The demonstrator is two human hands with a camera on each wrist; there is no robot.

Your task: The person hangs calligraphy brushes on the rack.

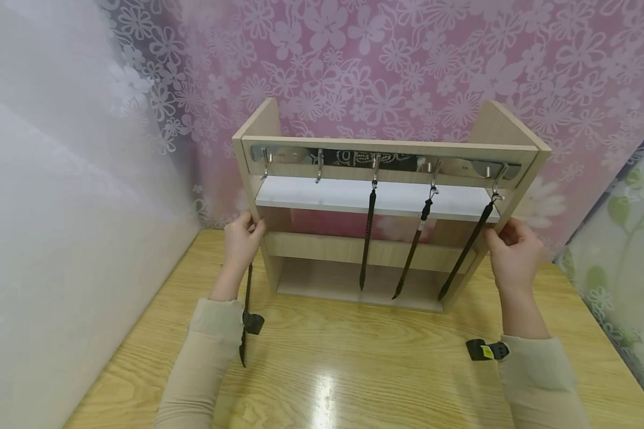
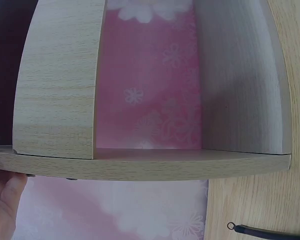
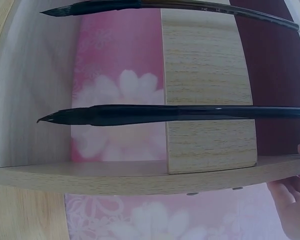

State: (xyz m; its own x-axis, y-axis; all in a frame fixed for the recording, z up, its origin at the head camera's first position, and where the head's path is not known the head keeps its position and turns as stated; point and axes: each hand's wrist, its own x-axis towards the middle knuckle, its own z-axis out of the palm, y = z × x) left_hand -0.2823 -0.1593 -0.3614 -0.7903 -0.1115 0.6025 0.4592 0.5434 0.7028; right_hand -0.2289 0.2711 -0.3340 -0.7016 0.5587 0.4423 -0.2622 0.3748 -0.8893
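Note:
A small wooden shelf (image 1: pixel 322 244) stands on the table with a metal hook rail (image 1: pixel 300 156) along its top front. Three dark calligraphy brushes hang from the hooks: one at the middle (image 1: pixel 368 238), another (image 1: pixel 415 247) to its right, and the last (image 1: pixel 469 250) by the right side panel. Pinched between my left thumb and fingers is the edge of the left side panel (image 2: pixel 150 169); that hand (image 1: pixel 241 238) is about halfway up. My right hand (image 1: pixel 515 253) grips the right side panel (image 3: pixel 110 184) at similar height. Brush tips hang downward in front of the lower compartment.
Another dark brush (image 1: pixel 244 345) lies on the wood-grain table (image 1: pixel 354 357) beside my left forearm, partly hidden by it. Two hooks on the left of the rail hold nothing. A pink floral cloth (image 1: pixel 354 59) hangs behind, and a pale wall (image 1: pixel 86 208) rises at left.

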